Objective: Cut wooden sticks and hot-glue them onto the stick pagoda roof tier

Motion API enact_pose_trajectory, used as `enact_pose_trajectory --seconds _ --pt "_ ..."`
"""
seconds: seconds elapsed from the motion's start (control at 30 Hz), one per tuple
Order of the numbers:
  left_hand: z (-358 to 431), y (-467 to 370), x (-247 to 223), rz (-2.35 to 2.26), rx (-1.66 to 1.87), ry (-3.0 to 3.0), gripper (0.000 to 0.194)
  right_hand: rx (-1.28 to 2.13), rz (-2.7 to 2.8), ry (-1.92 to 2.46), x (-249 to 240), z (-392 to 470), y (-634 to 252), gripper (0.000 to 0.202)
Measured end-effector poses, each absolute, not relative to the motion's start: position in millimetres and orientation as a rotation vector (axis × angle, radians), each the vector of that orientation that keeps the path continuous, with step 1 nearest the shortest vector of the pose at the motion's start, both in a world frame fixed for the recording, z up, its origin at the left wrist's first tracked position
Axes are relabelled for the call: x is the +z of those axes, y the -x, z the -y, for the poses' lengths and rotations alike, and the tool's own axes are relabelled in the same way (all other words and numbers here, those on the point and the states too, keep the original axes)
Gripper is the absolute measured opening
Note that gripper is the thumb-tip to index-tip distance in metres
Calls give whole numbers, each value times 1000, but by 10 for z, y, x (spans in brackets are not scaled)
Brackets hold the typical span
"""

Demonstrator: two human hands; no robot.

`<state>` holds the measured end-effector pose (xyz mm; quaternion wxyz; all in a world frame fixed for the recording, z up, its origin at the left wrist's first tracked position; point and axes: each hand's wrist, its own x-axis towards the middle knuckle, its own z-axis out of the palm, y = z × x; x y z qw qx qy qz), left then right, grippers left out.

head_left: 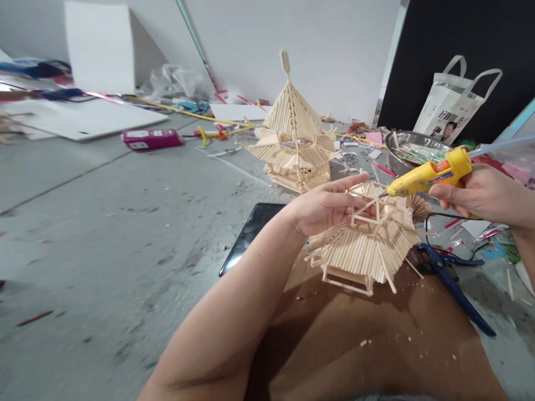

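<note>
My left hand (320, 209) reaches in from the left, its fingers closed around the upper frame of a small pagoda model (363, 253) built of thin wooden sticks. The model has a slatted, sloping roof and an open lattice on top; some of my fingertips are hidden behind that lattice. In my right hand (491, 192) is a yellow hot glue gun (430, 175), gripped by its handle, with a clear glue stick out of its back. Its nozzle points left and is at or very near the lattice; contact I cannot tell.
A taller stick pagoda (296, 120) stands behind. Beneath the model lies a brown sheet (376, 356) with stick scraps. Blue-handled pliers (453, 284), a black phone or tablet (251, 236), a steel bowl (395, 159), a tote bag (445, 111) and a purple packet (150, 139) surround it.
</note>
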<state>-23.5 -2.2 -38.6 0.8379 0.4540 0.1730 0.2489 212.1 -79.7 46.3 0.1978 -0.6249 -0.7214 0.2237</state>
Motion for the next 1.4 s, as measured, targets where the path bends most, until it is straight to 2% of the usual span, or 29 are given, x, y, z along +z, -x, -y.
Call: enact_pose_trajectory --seconds 0.23,0.7,1.4 --pt "-12 255 -432 -273 511 -963 70 605 2051 1724 449 795 -2127 41" --pt "38 242 -372 -378 545 -950 67 610 2044 1739 449 775 -2132 37" --pt "49 232 -351 -419 575 -957 67 566 2061 1830 442 759 -2161 46"
